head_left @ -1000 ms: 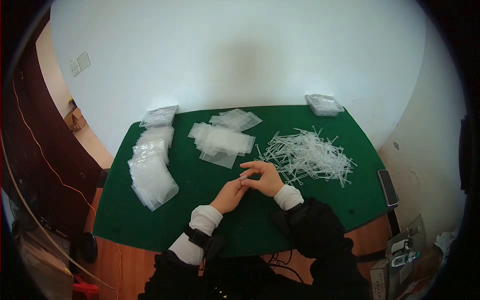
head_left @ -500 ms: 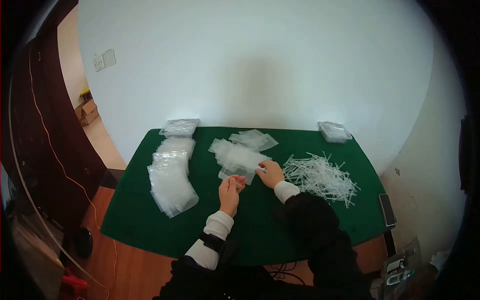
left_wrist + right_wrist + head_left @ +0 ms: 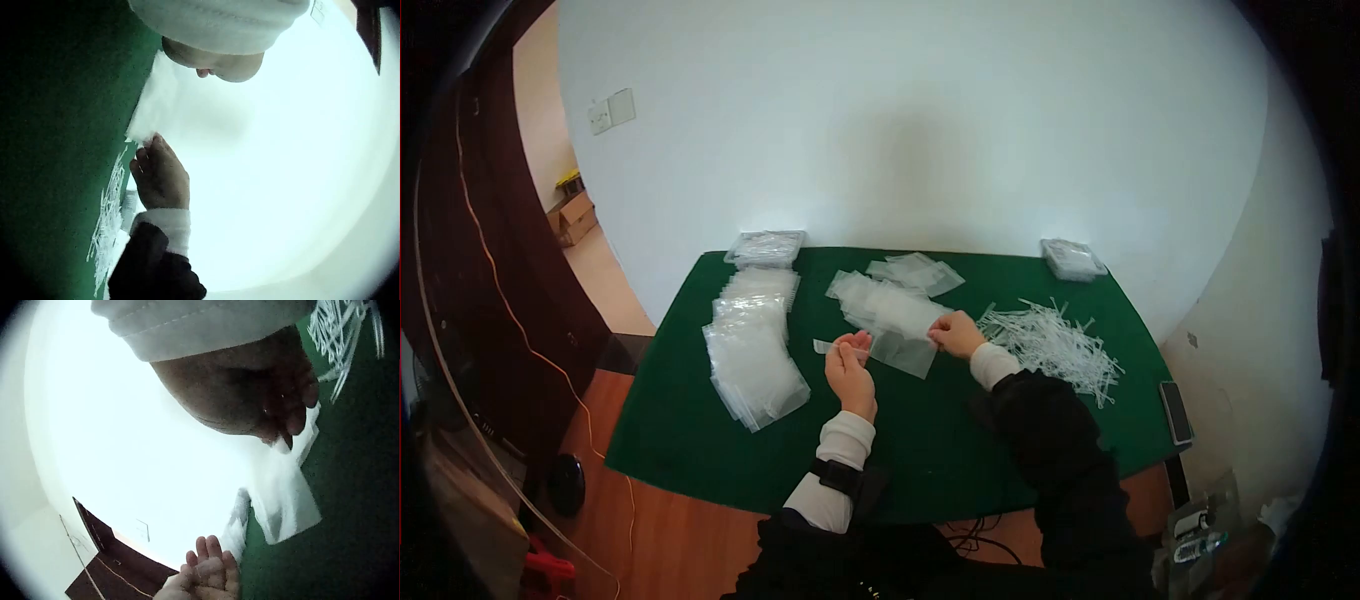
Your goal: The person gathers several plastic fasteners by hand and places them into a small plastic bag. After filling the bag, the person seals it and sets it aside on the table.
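In the head view my left hand (image 3: 852, 378) is palm up, its thumb holding a narrow clear strip (image 3: 825, 347) that sticks out to the left. To its right, my right hand (image 3: 958, 335) pinches the edge of a clear bag (image 3: 908, 356) at the near side of the middle pile of bags (image 3: 880, 305). The right wrist view shows the right fingers (image 3: 294, 422) at the top of the bag (image 3: 284, 506), and the left hand (image 3: 209, 575) with its fingers spread upward. Thin clear plastic sticks (image 3: 1055, 345) lie heaped beyond the right hand.
A fanned row of filled-looking clear bags (image 3: 755, 365) runs along the left of the green table (image 3: 700, 465). Clear containers stand at the back left (image 3: 766, 247) and back right (image 3: 1072, 259). A phone (image 3: 1175, 413) lies at the right edge.
My hands, together at first, have parted. The right hand has gone to the bag pile and taken a bag's edge. A clear strip now shows in the left hand. The head view has shifted.
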`<state>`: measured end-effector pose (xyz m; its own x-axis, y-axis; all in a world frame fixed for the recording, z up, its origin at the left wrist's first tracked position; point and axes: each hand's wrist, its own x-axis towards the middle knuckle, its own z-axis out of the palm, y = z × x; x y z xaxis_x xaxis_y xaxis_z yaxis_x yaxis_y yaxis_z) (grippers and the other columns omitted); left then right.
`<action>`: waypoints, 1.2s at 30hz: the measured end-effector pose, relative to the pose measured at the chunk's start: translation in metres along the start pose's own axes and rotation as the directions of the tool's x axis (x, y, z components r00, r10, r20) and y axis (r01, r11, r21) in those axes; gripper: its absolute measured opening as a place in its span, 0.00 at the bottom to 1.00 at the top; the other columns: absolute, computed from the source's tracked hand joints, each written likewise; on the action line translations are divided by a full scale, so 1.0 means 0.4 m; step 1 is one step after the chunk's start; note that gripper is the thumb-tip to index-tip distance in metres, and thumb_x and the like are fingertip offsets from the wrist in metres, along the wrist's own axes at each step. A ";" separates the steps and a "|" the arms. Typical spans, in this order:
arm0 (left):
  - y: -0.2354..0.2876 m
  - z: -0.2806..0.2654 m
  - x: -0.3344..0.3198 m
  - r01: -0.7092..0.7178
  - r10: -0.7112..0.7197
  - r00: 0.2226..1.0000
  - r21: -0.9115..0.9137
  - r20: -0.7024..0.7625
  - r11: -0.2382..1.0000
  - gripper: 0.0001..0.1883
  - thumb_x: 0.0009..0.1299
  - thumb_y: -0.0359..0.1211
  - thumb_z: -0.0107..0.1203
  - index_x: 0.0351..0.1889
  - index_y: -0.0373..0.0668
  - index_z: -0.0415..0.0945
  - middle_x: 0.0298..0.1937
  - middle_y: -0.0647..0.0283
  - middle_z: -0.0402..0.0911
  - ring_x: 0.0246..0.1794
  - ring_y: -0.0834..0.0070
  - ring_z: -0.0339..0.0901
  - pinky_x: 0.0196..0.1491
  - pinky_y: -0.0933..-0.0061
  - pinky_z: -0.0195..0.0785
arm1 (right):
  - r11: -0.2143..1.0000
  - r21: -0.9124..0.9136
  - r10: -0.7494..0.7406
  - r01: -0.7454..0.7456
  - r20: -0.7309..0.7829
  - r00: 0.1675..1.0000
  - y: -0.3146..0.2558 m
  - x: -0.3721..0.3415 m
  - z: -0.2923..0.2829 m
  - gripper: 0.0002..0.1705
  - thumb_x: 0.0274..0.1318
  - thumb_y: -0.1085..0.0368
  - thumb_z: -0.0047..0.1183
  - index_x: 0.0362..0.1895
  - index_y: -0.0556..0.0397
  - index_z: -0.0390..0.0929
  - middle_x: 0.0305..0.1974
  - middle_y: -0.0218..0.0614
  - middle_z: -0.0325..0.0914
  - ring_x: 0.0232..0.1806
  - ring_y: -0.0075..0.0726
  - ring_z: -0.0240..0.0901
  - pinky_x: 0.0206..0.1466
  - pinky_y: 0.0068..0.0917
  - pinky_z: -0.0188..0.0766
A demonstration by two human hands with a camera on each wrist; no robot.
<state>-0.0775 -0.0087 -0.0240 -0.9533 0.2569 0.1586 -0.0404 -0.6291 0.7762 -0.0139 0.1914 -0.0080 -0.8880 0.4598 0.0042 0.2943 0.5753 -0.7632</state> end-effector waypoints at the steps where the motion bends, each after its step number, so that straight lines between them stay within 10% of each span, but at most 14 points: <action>1: -0.002 0.001 -0.003 -0.019 0.018 0.999 0.038 0.034 0.999 0.12 0.71 0.33 0.34 0.43 0.35 0.62 0.42 0.54 0.73 0.40 0.70 0.73 0.43 0.75 0.66 | 1.000 0.000 0.020 -0.020 -0.008 1.000 0.008 -0.019 -0.026 0.12 0.39 0.60 0.54 0.30 0.51 0.78 0.31 0.36 0.77 0.34 0.38 0.74 0.38 0.33 0.69; 5: -0.002 0.015 -0.025 0.092 -0.105 0.981 0.087 0.166 0.992 0.12 0.71 0.34 0.35 0.44 0.36 0.62 0.43 0.54 0.73 0.40 0.70 0.73 0.43 0.74 0.66 | 0.973 0.076 0.204 -0.217 0.152 0.967 -0.005 -0.159 -0.106 0.10 0.39 0.64 0.53 0.29 0.54 0.78 0.28 0.39 0.77 0.30 0.38 0.75 0.35 0.29 0.70; 9: 0.002 0.026 -0.044 0.187 -0.219 0.939 0.141 0.265 0.972 0.12 0.71 0.34 0.35 0.45 0.36 0.62 0.43 0.54 0.73 0.40 0.70 0.73 0.42 0.75 0.66 | 0.957 -0.247 0.142 -0.150 -0.047 0.989 0.012 -0.230 -0.121 0.14 0.38 0.61 0.55 0.31 0.56 0.77 0.30 0.40 0.76 0.35 0.39 0.73 0.39 0.31 0.69; 12: 0.001 0.030 -0.049 0.199 -0.242 0.924 0.168 0.297 0.966 0.12 0.71 0.34 0.35 0.45 0.36 0.61 0.43 0.54 0.73 0.40 0.70 0.74 0.41 0.75 0.67 | 0.851 -0.506 -0.292 0.142 -0.230 0.928 0.007 -0.232 -0.080 0.21 0.37 0.56 0.58 0.37 0.55 0.75 0.36 0.41 0.74 0.41 0.42 0.70 0.46 0.32 0.65; 16: 0.002 0.030 -0.047 0.196 -0.238 0.927 0.168 0.291 0.966 0.12 0.70 0.33 0.35 0.45 0.35 0.62 0.42 0.54 0.74 0.38 0.70 0.74 0.40 0.76 0.67 | 0.813 -0.524 -0.379 0.256 -0.141 0.915 -0.053 -0.219 0.027 0.34 0.31 0.50 0.61 0.44 0.54 0.70 0.41 0.41 0.70 0.48 0.44 0.64 0.51 0.36 0.60; 23: -0.002 0.026 -0.042 0.171 -0.220 0.928 0.181 0.300 0.969 0.12 0.70 0.34 0.35 0.44 0.36 0.62 0.42 0.54 0.74 0.39 0.70 0.74 0.40 0.75 0.67 | 0.816 -0.578 -0.122 0.020 -0.138 0.983 -0.097 -0.188 0.095 0.49 0.22 0.44 0.63 0.51 0.53 0.58 0.45 0.43 0.66 0.50 0.47 0.60 0.52 0.41 0.57; 36: -0.019 0.031 -0.055 0.168 -0.192 0.941 0.107 0.279 0.980 0.11 0.70 0.32 0.36 0.43 0.33 0.62 0.42 0.51 0.74 0.40 0.67 0.74 0.45 0.73 0.66 | 0.899 -0.389 -0.295 0.202 -0.197 0.935 -0.092 -0.224 0.080 0.45 0.23 0.53 0.62 0.51 0.58 0.59 0.41 0.44 0.69 0.46 0.46 0.64 0.50 0.35 0.61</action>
<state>-0.0525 -0.0005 -0.0258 -0.8060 0.5668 0.1703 -0.1676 -0.4946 0.8528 0.0436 0.1075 -0.0010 -0.8475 0.3935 0.3562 0.2229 0.8729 -0.4340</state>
